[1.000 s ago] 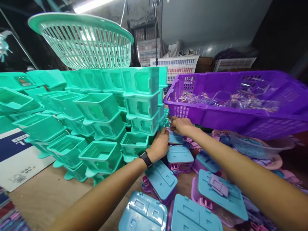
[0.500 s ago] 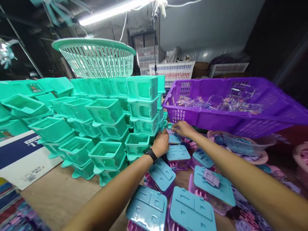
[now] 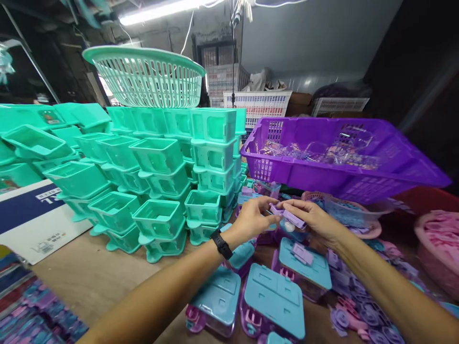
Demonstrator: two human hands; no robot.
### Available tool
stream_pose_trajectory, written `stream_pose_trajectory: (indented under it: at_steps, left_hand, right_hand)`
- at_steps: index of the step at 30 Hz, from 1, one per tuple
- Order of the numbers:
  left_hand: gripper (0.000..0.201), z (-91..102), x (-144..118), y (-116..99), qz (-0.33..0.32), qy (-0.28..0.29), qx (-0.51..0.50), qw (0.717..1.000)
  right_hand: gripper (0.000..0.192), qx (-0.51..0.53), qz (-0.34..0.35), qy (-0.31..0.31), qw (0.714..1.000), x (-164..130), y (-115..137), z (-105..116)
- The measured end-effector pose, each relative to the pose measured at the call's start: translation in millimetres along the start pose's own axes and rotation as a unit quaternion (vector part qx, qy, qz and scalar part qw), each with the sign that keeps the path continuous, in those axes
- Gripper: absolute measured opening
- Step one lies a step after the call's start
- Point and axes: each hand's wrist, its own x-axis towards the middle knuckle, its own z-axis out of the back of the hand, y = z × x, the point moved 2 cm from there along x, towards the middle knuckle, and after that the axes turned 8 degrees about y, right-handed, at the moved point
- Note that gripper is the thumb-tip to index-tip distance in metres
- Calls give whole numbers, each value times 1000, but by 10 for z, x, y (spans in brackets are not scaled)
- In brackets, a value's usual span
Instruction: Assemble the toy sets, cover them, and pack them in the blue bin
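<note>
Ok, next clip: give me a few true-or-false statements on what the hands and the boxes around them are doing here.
1. Both hands hold one small purple clip between them. True.
2. The left hand wears a black watch at the wrist. True.
3. The purple crate is empty. False: it holds clear packets.
4. The green tubs are stacked to the right of the hands. False: they stand to the left.
5. The right hand rests flat on a blue lid. False: it is raised, pinching the clip.
</note>
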Motion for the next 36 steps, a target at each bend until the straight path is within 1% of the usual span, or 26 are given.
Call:
stream_pose_trajectory:
  at_steps: [2,4,6,7,9,10,11,12,13,15,17,19,20,21,22,24,26,27,28,29,30,31,33,34,35,36]
  left_hand:
    - [32,9,-50,4,-34,-26,-5,999]
    - [32,49,-110,1,-72,-57,32,995]
    - [35,100,-170,-5,-109,-72,89,987]
    - [35,126,-195,-6,-120,-75,112,984]
    - [24,182,-220,6,-107,-86,132,982]
    - [15,210,-219,15,-85,-95,131,983]
    - [11,239,-208,22,-60,-105,122,985]
    - [17,264,-189,26,-36,-110,94,989]
    - [22,286,-161,26,-17,-109,50,993]
    - [26,315,-94,14,7,-96,-60,994]
    - [30,313,-32,-2,29,-77,-148,986]
    - [39,265,-1,-8,47,-51,-177,982]
    - [42,224,-1,-4,56,-40,-186,980]
    - [44,176,-11,6,65,-30,-193,979]
    - [44,126,-28,20,73,-24,-197,977]
    - [42,41,-71,49,90,-12,-195,977]
    - [32,21,-104,66,105,-14,-177,978]
    - [24,48,-114,67,108,-25,-169,979]
    - [21,98,-117,61,103,-44,-145,983]
    - [28,167,-117,48,88,-64,-85,990]
    - [37,245,-115,30,67,-82,5,994]
    - [44,318,-115,15,44,-92,109,989]
    - [46,425,-128,15,16,-83,295,952]
    - [44,454,-144,34,13,-70,351,934]
    - [43,470,-167,64,18,-57,374,925]
    - [42,471,-194,96,22,-45,386,921]
  right_hand:
    - [75,12,-10,-15,1000,-43,-1,13]
    - [77,2,-22,-49,999,-59,-15,61]
    - [71,-52,-13,-77,996,-55,-5,106]
    - [65,-93,13,-92,991,-50,23,117]
    - [46,-192,102,-122,968,-45,117,99]
    - [38,-238,146,-127,952,-45,169,69]
    - [32,-276,179,-122,936,-42,213,31]
    - [29,-306,197,-112,925,-34,243,-7]
    - [29,-326,199,-97,919,-19,257,-39]
    - [33,-324,172,-76,927,23,237,-73]
    - [40,-263,119,-62,955,71,169,-80]
    - [53,-163,50,-24,985,104,78,-104]
    - [59,-117,19,-12,993,109,37,-124]
    - [64,-80,-1,-13,997,107,5,-142]
    - [65,-56,-12,-25,998,100,-18,-155]
    - [62,-51,-1,-64,997,81,-27,-150]
    - [55,-117,47,-83,989,73,23,-105]
    - [51,-176,78,-75,978,78,70,-76]
    - [46,-246,111,-61,961,91,127,-50]
    - [41,-324,135,-46,935,112,191,-31]
    - [35,-403,144,-27,903,143,255,-26]
    - [30,-483,137,-2,865,184,314,-37]
    - [25,-610,99,52,784,292,417,-106]
    - [24,-650,81,78,752,353,458,-162]
    - [24,-674,71,100,728,416,492,-226]
    - [23,-686,68,118,715,480,518,-294]
